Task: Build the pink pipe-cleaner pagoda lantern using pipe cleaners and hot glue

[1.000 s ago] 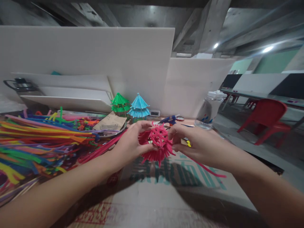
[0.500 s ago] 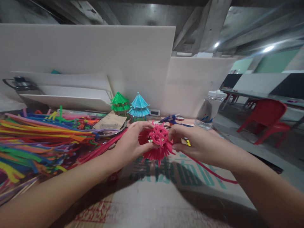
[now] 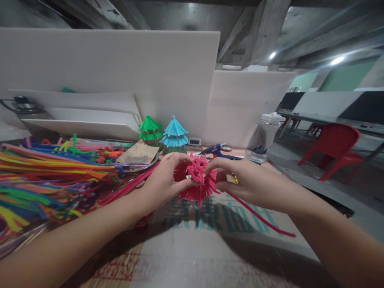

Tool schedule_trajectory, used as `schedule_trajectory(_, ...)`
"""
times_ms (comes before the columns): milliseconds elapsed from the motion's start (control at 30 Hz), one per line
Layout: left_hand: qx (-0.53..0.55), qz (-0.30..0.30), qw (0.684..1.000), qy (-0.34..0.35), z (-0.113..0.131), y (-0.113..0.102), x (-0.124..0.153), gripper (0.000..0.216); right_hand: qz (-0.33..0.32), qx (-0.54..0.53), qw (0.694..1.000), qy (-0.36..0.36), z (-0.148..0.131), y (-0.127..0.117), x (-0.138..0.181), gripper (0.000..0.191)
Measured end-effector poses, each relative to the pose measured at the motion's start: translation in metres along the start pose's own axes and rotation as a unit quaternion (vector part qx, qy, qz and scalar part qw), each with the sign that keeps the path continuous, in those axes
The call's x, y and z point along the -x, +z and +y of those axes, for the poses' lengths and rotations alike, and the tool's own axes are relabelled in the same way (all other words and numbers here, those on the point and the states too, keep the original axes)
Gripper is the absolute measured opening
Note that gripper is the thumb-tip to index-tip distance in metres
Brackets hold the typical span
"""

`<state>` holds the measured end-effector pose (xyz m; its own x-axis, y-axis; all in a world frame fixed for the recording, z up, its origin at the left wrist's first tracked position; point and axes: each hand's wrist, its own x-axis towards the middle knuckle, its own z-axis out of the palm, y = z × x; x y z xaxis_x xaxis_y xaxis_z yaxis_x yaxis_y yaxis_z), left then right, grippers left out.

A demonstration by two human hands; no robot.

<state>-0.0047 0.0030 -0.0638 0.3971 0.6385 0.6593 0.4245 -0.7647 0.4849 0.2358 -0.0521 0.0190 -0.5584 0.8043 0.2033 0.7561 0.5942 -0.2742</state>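
Note:
Above the printed board, a pink craft piece point(image 3: 197, 190) of bent pipe cleaners, with a frilled lower edge, hangs between my hands. My left hand point(image 3: 171, 176) grips its left side between thumb and fingers. From the right, my right hand point(image 3: 234, 176) closes on it, the index fingertip on the upper openwork and the thumb at the frill's edge. A long pink pipe cleaner point(image 3: 264, 218) trails to the right from under that hand; where it starts is hidden. Behind my hands stand a blue pipe-cleaner pavilion point(image 3: 174, 134) and a green one point(image 3: 150, 130).
Many coloured pipe cleaners point(image 3: 54, 172) are heaped at the left, beside a tray with cardboard point(image 3: 138, 154). A blue glue gun point(image 3: 217, 150) lies behind my right hand, near a clear bottle point(image 3: 260, 138). White foam boards point(image 3: 114, 72) stand behind. A red chair point(image 3: 333, 148) is farther off.
My right index finger has moved left over the top of the pink piece. The trailing pipe cleaner has swung slightly downward. My left hand keeps its grip.

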Motion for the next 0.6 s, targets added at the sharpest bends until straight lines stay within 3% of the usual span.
schedule_trajectory(200, -0.013, -0.001, 1.0, 0.007, 0.003, -0.002, -0.001, 0.039, -0.005, -0.012, 1.0, -0.018, 0.002, -0.001, 0.001, 0.028)
schedule_trajectory(400, -0.011, -0.003, 0.999, 0.03, 0.003, -0.002, 0.001, 0.043, 0.08, 0.001, 0.992, -0.096, -0.002, 0.0, -0.005, 0.021)
schedule_trajectory(600, -0.026, -0.004, 0.999, 0.038, 0.0, 0.001, 0.003, 0.041, 0.095, 0.047, 0.983, -0.147, 0.002, 0.009, -0.007, 0.024)
